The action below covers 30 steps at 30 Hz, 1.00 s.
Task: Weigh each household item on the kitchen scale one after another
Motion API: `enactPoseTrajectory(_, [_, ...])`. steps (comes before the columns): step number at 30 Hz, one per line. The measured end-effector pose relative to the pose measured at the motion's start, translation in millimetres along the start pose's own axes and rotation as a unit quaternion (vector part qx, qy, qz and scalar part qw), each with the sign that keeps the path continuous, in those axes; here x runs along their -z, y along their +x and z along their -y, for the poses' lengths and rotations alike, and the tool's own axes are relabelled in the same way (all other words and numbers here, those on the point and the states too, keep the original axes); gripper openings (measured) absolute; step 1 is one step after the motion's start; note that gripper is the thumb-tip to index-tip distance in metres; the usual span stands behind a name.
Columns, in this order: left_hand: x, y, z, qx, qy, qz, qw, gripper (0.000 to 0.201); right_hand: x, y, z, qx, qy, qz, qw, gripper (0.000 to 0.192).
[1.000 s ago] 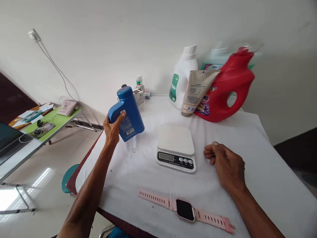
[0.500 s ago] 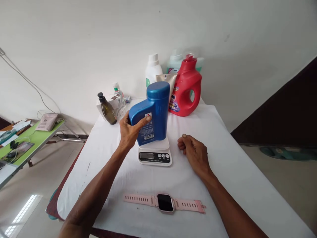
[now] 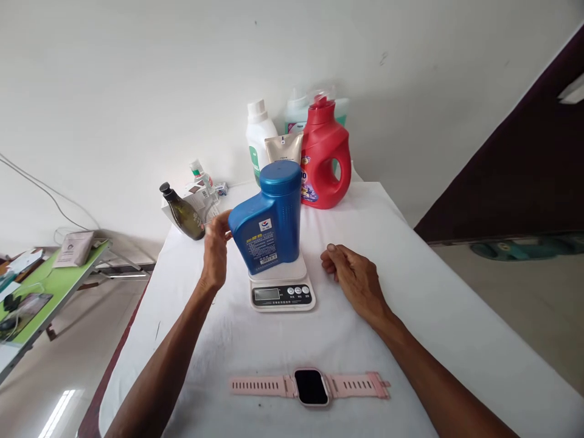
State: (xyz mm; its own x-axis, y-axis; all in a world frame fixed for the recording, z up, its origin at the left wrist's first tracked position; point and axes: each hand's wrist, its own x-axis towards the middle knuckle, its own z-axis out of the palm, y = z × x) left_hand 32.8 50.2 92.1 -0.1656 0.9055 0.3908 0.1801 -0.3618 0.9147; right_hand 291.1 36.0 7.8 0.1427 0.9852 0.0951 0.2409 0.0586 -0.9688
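Observation:
A blue bottle (image 3: 269,225) with a screw cap and a printed label stands upright on a white digital kitchen scale (image 3: 281,295). The scale's display looks blank. At the bottle's left edge is my left hand (image 3: 216,249), its fingertips at or just behind the handle side and its thumb off the label; whether they still touch is unclear. My right hand (image 3: 353,277) rests on the cloth right of the scale, fingers curled in and nothing seen in them. Nearer to me lies a pink smartwatch (image 3: 311,387), strap stretched out flat.
Behind stand a red detergent jug (image 3: 326,158), a white bottle (image 3: 261,134), a beige tube (image 3: 283,148) and a pale green container (image 3: 296,112). A dark pump bottle (image 3: 183,213) leans by small boxes on the left. A green table (image 3: 68,280) stands farther left.
The blue bottle has come down to sit on the scale. My left hand has loosened and shifted left, its thumb off the label. My right hand stays about the same; the view has shifted slightly.

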Motion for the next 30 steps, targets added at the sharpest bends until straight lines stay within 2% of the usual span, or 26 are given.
enactPoseTrajectory(3, [19.1,4,29,0.054,-0.037,-0.029,0.997,0.078,-1,1,-1,-0.003,-0.002,-0.005,1.000,0.057])
enactPoseTrajectory(5, [28.8,2,50,0.089,-0.009,-0.048,0.995,0.071,-2,2,-1,-0.004,-0.004,-0.006,1.000,0.057])
enactPoseTrajectory(8, [36.4,-8,75,0.093,0.050,-0.026,0.994,0.061,-2,3,-2,-0.015,-0.009,-0.008,1.000,0.056])
enactPoseTrajectory(10, [38.1,-13,83,0.086,0.086,-0.004,0.993,0.053,-3,3,-2,-0.016,-0.013,-0.009,1.000,0.056])
enactPoseTrajectory(14, [39.3,-14,86,0.081,0.117,0.019,0.990,0.043,-3,4,-2,-0.007,-0.020,-0.011,1.000,0.056])
enactPoseTrajectory(23, [39.5,-12,85,0.086,0.123,0.031,0.988,0.034,-3,3,0,-0.004,-0.027,-0.015,1.000,0.057])
enactPoseTrajectory(27, [39.6,-13,86,0.089,0.131,0.028,0.987,0.041,-3,4,0,-0.005,-0.028,-0.012,1.000,0.056])
enactPoseTrajectory(30, [41.1,-13,83,0.096,0.095,0.021,0.991,0.054,-3,4,-1,-0.005,-0.018,-0.012,1.000,0.056])
